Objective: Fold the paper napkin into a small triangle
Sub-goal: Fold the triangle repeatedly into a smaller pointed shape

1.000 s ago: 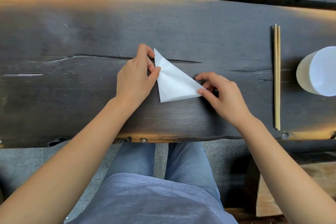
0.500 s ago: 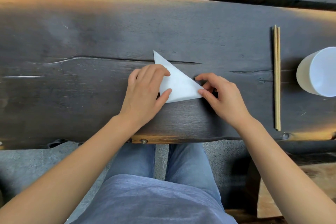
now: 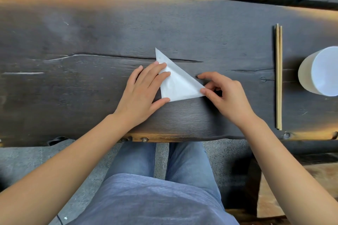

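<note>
While the white paper napkin (image 3: 178,86) lies flat as a triangle at the centre of the dark wooden table (image 3: 91,42), the left hand (image 3: 144,89) presses down on its 9 o'clock edge, palm open, fingers spread across the paper, thumb at the 6 o'clock corner. Over at 3 o'clock, the right hand (image 3: 226,95) pinches the napkin's pointed tip, apparently between thumb and forefinger, though the grip is partly shadowed. Farther out at 3 o'clock lie wooden chopsticks (image 3: 279,76), and beyond them stands a white cup (image 3: 320,71).
</note>
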